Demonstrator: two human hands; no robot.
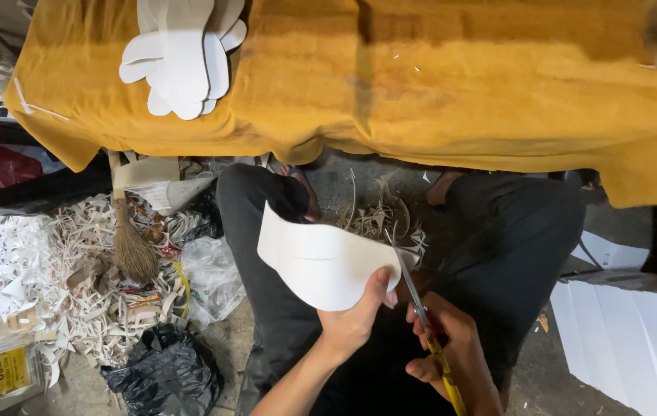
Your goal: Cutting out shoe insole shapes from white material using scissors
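From the head camera, the person is sitting low, and the left hand point(359, 320) is gripping the lower right corner of a curved white card piece point(317, 258), thumb on its face and fingers tucked behind. The card is reaching up and to the left of that hand, hanging over the person's dark-trousered left knee. The right hand point(452, 350) is lying just to the right of the left one, clenched around the yellow handles of a pair of scissors point(421, 308). The blades are pointing up and to the left, meeting the card's right edge just above the left thumb.

Close ahead, a surface draped in mustard-yellow cloth point(436, 85) is filling the top of the view, its hem hanging just beyond the knees. To the left, a heap of white paper offcuts point(51, 270) is crowding the floor, with a small straw broom point(129, 239) lying on it, a clear plastic bag point(209, 277) beside it and a black plastic bag point(162, 370) nearer the camera. To the right, a stack of white sheets point(629, 339) is sitting near the right knee. Between the legs a patch of grey floor is staying open, scattered with thin curled trimmings point(378, 212).

The card is looking smooth, matte and off-white, with a rounded lower edge, a pointed upper left corner and a faint curved line running across its face. A stack of similar white cut shapes point(182, 54) is resting on the cloth at upper left.
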